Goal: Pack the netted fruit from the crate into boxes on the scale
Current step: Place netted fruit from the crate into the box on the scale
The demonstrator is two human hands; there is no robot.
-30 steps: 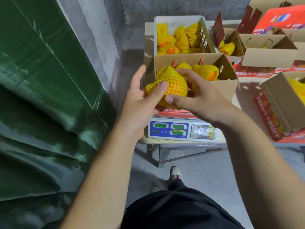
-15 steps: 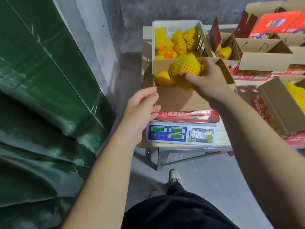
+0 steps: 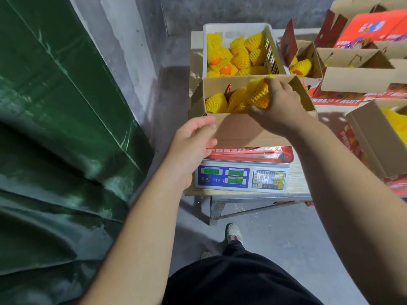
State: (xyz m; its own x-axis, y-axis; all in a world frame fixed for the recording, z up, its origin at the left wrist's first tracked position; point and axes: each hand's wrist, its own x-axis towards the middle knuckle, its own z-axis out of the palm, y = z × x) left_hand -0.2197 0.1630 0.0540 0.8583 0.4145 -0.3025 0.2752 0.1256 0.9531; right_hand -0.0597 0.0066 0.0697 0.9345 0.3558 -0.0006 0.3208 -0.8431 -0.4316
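**Netted fruit goes down into the box on the scale**

Netted fruit, an orange piece sleeved in yellow foam mesh (image 3: 259, 94), now sits low inside the open brown cardboard box (image 3: 242, 130) that stands on the blue-faced digital scale (image 3: 242, 178). A second ago both hands cradled it in front of the box; half a second ago the right hand alone held it above the rim. The right hand (image 3: 278, 106) now reaches into the box with its fingers curled over the top of the fruit and the thumb under it, still grasping. The left hand (image 3: 191, 146) has let go and dropped away: it hangs beside the box's near left corner with fingers loosely curled, holding nothing.

By the look of it, the placing step is nearly done, and only the release remains before the next piece is fetched from the white plastic crate (image 3: 237, 31) behind the box, which holds many more netted pieces.

Two other netted pieces (image 3: 217, 103) lie in the left part of the box; how many lie under the right hand is hidden. Whether the fruit already rests on the box floor cannot be told. The scale's green readouts are lit but too blurred to read. Other open cardboard boxes (image 3: 356, 73) to the right are cut off by the frame edge.
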